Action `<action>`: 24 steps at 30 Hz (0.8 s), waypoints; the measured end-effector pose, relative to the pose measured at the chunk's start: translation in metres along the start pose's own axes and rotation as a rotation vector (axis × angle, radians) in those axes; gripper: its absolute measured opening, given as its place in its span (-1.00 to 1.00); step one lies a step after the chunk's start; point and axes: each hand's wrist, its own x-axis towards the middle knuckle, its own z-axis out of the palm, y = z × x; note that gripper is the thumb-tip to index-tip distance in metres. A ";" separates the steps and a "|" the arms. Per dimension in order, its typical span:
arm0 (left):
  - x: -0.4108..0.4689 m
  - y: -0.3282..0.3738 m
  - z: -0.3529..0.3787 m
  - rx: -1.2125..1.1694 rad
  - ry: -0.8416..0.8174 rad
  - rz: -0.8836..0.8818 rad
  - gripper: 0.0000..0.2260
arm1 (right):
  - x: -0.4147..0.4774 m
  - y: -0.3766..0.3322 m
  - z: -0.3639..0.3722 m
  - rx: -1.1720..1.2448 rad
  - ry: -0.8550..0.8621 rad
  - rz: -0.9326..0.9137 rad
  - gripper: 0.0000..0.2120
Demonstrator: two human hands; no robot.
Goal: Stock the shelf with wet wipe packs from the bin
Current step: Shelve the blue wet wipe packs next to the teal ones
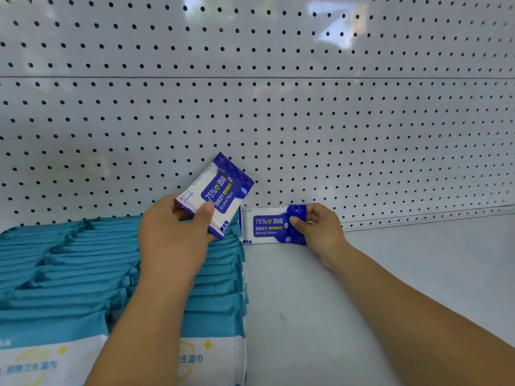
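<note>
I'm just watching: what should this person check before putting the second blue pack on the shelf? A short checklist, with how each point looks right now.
1. Right hand steadies the standing pack upright on the shelf: ok.
2. Standing pack sits at the back, by the pegboard: ok.
3. Left hand has a firm hold on the tilted pack: ok, thumb on the front, fingers behind.
4. Tilted pack squared up like the standing one: not ok, it is slanted and in the air.
5. Bare shelf in front of the standing pack: ok.
6. More packs left in the bin: cannot tell, the bin is out of view.
</note>
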 end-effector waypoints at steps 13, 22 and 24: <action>-0.009 0.008 0.007 0.185 -0.085 0.124 -0.84 | -0.020 -0.048 -0.021 -0.004 0.102 -0.165 -0.64; -0.020 0.014 0.018 0.264 -0.368 0.183 -0.79 | -0.045 -0.092 -0.049 0.057 -0.464 -0.150 -0.65; -0.019 0.012 0.017 0.418 -0.381 0.248 -0.69 | -0.031 -0.084 -0.064 0.083 -0.296 -0.128 -0.70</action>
